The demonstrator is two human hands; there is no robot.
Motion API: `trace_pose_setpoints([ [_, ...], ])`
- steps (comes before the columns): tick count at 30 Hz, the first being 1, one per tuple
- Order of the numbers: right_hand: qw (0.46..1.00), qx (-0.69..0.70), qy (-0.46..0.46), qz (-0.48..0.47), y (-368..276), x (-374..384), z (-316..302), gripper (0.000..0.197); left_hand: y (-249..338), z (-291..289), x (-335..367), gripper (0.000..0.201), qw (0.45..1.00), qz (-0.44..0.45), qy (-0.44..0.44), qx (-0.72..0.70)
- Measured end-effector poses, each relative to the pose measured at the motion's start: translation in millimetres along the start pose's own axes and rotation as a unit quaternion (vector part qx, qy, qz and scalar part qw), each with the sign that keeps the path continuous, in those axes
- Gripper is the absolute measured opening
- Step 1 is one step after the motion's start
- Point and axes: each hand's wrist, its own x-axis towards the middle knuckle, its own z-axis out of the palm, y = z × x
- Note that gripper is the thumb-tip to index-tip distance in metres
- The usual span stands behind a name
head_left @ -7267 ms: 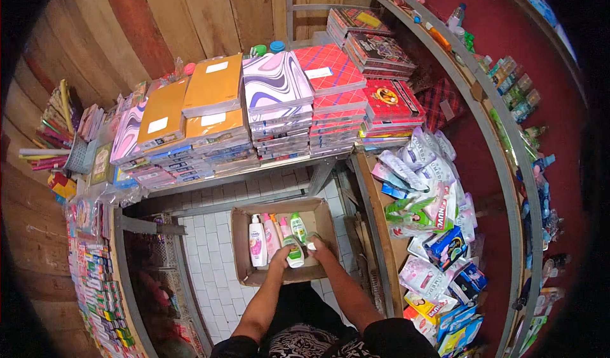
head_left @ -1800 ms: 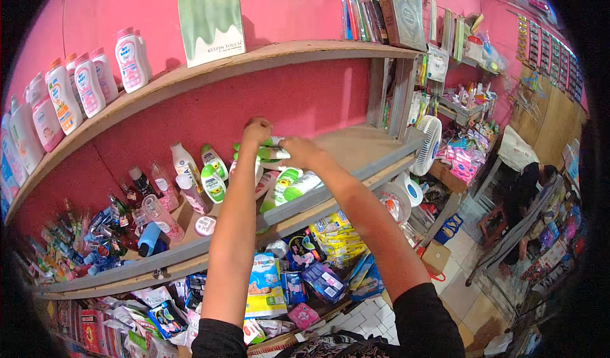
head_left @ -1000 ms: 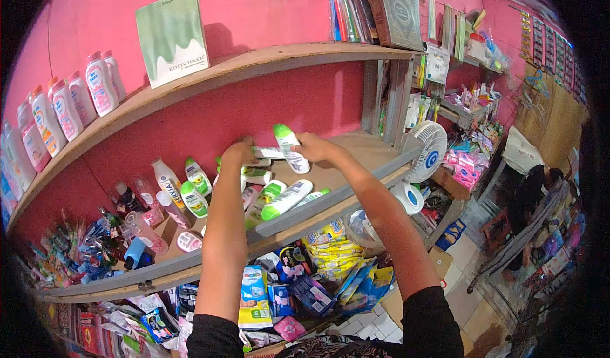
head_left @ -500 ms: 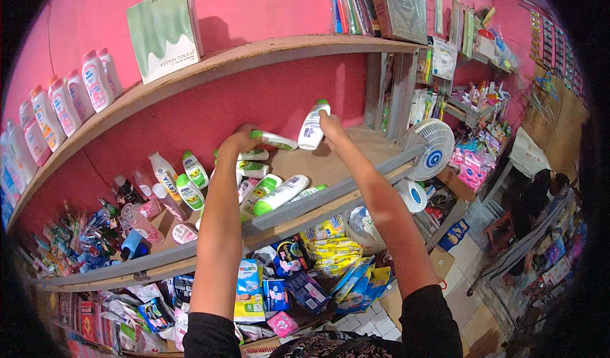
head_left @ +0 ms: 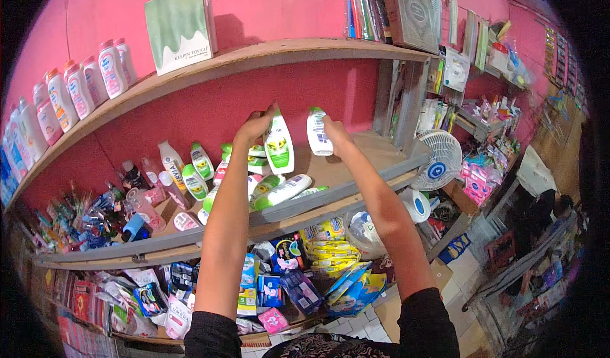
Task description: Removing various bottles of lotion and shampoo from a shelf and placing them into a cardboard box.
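My left hand [head_left: 255,127] grips a white lotion bottle with a green cap [head_left: 279,147] near its top, holding it nearly upright with the green-printed label showing. To its right, my right hand [head_left: 337,134] is closed around a second white bottle [head_left: 319,135], green cap up and text side showing. Both bottles are over the bare right part of the wooden shelf [head_left: 356,151]. Below and left of my left hand lie several similar green-capped bottles [head_left: 289,191], jumbled together. Further left, a few more green-capped bottles [head_left: 196,181] lean upright.
A grey wooden rail [head_left: 318,199] runs along the shelf's front edge. Powder bottles [head_left: 113,71] and a green book [head_left: 178,34] line the upper shelf. A white fan [head_left: 437,161] stands right of the shelf. Packaged goods [head_left: 279,291] fill the space below.
My left hand has lifted its bottle and turned it from lying sideways to nearly upright. The right-hand bottle has tipped slightly from its slant. The view has shifted a little.
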Motion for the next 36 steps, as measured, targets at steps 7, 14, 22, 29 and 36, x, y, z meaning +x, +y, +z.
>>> trace_pose_setpoints([
  [7,0.995,0.001,-0.104,0.008,-5,-22,45,0.044,-5,-19,-17,0.069,0.996,-0.085,0.025,0.033],
  [14,0.986,0.052,-0.156,0.019,-5,-54,87,0.042,2,-36,-73,0.067,0.987,-0.112,0.079,-0.084],
  [22,0.931,0.184,-0.304,0.085,-2,-111,157,0.04,-6,-98,-169,0.046,0.95,-0.125,0.158,-0.24],
  [29,0.857,0.249,-0.423,0.159,0,-220,238,0.051,-2,-168,-321,0.046,0.915,-0.128,0.202,-0.326],
  [36,0.778,0.239,-0.523,0.254,35,-340,340,0.05,-52,-239,-484,0.048,0.862,-0.133,0.312,-0.376],
])
